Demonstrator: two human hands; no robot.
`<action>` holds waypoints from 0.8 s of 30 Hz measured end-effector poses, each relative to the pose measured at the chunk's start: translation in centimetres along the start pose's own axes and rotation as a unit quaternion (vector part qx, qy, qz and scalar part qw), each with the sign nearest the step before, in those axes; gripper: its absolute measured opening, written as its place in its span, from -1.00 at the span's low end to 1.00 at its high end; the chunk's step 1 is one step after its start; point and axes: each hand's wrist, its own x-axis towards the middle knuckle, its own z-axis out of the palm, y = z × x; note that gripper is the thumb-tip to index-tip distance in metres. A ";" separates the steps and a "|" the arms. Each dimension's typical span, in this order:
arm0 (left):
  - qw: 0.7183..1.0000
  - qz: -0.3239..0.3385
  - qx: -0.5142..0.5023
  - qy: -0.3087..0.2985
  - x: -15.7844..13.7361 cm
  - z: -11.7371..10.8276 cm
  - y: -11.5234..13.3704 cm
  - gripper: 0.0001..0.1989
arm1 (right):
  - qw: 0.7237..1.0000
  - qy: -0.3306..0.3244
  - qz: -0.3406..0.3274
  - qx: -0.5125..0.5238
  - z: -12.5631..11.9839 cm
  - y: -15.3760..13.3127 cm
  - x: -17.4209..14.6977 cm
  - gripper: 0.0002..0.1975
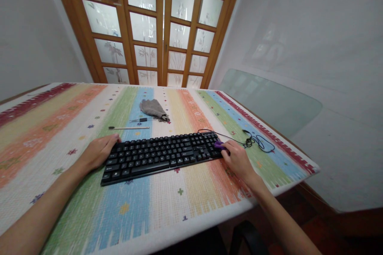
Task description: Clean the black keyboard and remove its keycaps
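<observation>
A black keyboard [158,155] lies at a slight angle on the striped tablecloth in front of me. Its left end is held by my left hand [100,149], with the thumb at the back corner and the other fingers mostly hidden. My right hand [236,157] is closed on a small purple object [220,144] and presses it against the number pad at the right end. Too little of the purple object shows to tell its kind. From the keyboard's back right runs a black cable [254,141], loosely coiled on the cloth.
Behind the keyboard lie a toothbrush [128,128] with a dark head, a small black-ended tool with a thin metal part [143,119], and a crumpled grey cloth [154,109]. A glass panel [269,95] leans on the right wall. Below the table's front edge shows a black chair arm [247,237].
</observation>
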 end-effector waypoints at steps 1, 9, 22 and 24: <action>1.000 0.002 -0.002 0.003 0.1 0.1 -0.2 -0.42 | 1.000 -0.007 0.000 -0.003 -0.2 0.0 -0.2 -0.78; 1.000 0.010 -0.007 0.008 0.1 0.2 -0.2 -0.40 | 0.999 -0.037 0.004 -0.032 -1.9 0.0 0.2 -0.79; 1.000 0.004 0.002 0.003 0.0 -0.1 0.5 -0.40 | 0.999 0.002 0.008 -0.041 0.6 -1.8 0.8 -0.81; 1.000 0.003 0.007 0.000 0.1 -0.1 0.5 -0.40 | 0.999 -0.008 0.005 -0.042 0.4 -1.8 0.4 -0.81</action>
